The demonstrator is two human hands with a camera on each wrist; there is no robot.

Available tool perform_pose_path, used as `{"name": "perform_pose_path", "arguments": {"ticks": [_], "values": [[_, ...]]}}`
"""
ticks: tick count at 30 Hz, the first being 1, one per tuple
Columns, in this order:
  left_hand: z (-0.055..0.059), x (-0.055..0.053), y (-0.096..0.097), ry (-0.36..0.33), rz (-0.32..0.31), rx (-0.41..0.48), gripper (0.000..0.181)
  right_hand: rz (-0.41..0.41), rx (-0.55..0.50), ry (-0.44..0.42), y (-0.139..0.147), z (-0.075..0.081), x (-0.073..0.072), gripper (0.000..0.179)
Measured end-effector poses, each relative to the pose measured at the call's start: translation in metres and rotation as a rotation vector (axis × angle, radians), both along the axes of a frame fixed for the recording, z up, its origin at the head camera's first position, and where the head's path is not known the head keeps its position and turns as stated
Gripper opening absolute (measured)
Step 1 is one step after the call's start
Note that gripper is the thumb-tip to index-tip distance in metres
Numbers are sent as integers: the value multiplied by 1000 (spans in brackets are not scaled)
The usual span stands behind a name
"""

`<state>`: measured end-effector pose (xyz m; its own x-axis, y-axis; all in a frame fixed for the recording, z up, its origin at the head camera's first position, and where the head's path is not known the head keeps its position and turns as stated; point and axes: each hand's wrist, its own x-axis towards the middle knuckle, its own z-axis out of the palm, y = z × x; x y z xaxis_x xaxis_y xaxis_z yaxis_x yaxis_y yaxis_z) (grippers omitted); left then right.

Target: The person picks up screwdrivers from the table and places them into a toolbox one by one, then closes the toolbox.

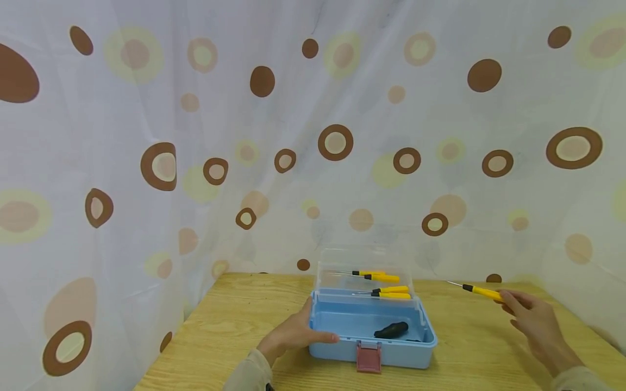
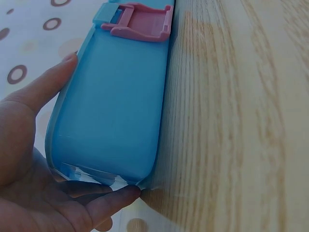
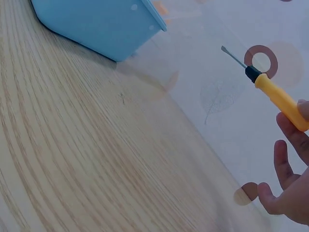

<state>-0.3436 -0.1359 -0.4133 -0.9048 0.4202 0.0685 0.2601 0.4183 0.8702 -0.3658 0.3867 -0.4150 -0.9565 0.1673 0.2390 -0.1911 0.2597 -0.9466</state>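
A light blue toolbox [image 1: 398,355] with a pink latch [image 1: 369,358] stands on the table, its clear lid [image 1: 337,266] raised at the back. My left hand [image 1: 300,331] grips its left end, thumb along the front rim and fingers around the side; the left wrist view shows these fingers [image 2: 113,200] at the end wall. To the right of the box, my right hand [image 1: 535,323] pinches a yellow-handled flat-blade screwdriver [image 3: 280,99] by the handle end, held above the table with its tip pointing left. Inside the box lies a dark, lumpy object [image 1: 391,330].
Several more yellow-and-black screwdrivers [image 1: 383,278] overlap the clear lid in the head view, handles to the right. A wooden table [image 1: 220,320] lies under everything. Behind it hangs a white curtain [image 1: 367,190] with brown and beige circles.
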Motion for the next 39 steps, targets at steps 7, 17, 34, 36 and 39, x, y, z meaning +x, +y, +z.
{"name": "perform_pose_path", "arguments": {"ticks": [7,17,34,36,39], "values": [[0,-1,0,5,-4,-2,121,58,59,5,-17,4,-1,47],[0,0,-1,-3,22,-16,123,130,95,21,-42,11,-6,47],[1,1,0,-1,10,-1,120,123,235,18,-104,28,-16,62],[1,0,0,2,6,-1,120,128,244,16,-110,29,-18,62],[1,0,0,2,7,-2,120,136,257,9,-119,29,-22,62]]}}
